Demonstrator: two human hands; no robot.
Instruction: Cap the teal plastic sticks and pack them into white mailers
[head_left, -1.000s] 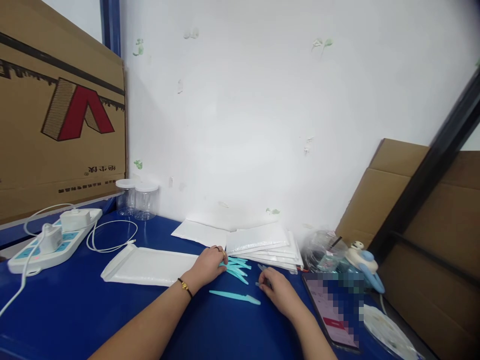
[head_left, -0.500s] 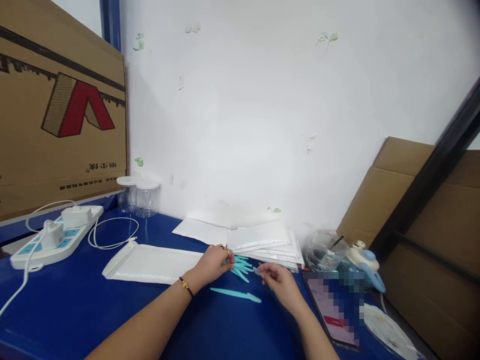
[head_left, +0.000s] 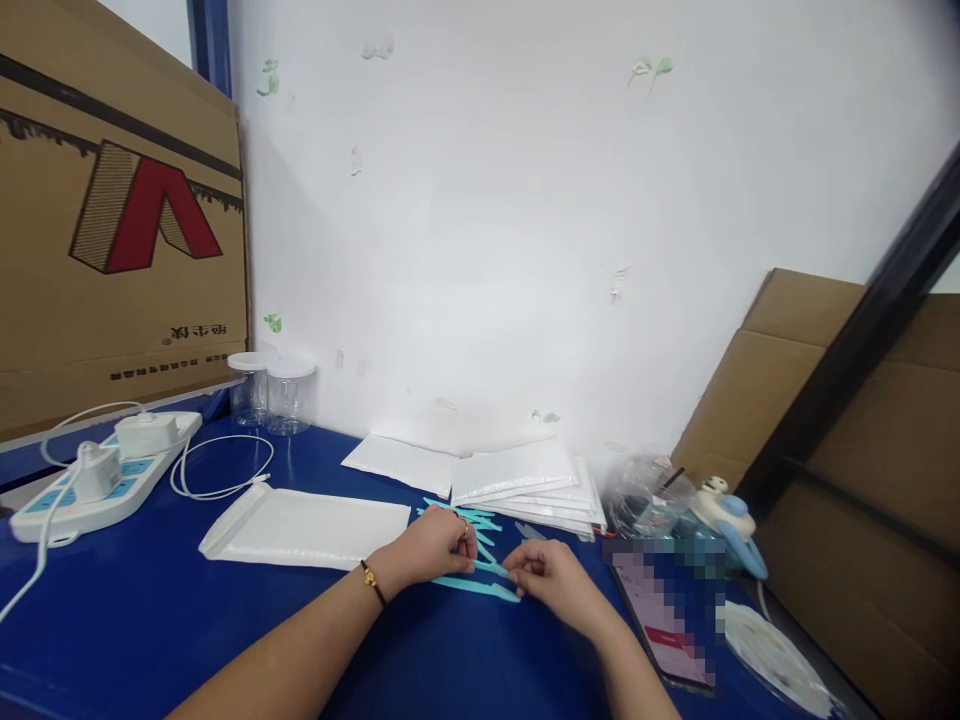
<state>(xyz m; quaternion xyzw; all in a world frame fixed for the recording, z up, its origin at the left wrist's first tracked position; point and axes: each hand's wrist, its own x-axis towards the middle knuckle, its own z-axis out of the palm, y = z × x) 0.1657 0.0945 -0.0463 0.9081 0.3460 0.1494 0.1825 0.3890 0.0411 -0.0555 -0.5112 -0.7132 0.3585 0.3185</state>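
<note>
Pinched in my left hand (head_left: 435,545) is a thin teal eyebrow razor (head_left: 490,568), which spans across to my right hand (head_left: 551,580). The fingers of my right hand are closed at its other end. Just below lies another teal eyebrow razor (head_left: 480,586), flat on the blue table (head_left: 442,665). Several more teal razors (head_left: 484,520) form a loose pile behind my hands, partly covered by my left hand. A small translucent piece (head_left: 529,531) rests beyond my right fingers. Left of my left wrist is a white padded mailer (head_left: 315,525).
White padded mailers (head_left: 525,470) are stacked against the wall. On the left are a power strip (head_left: 135,480) with chargers, a white cable (head_left: 225,490) and clear jars (head_left: 289,400). To the right lie a phone (head_left: 664,630), a plastic bag (head_left: 649,490) and a blue-white figure (head_left: 724,515).
My right hand has come down and slightly left, leaving the translucent piece on the table. My left hand has moved down a little; an eyebrow razor now stretches between both hands.
</note>
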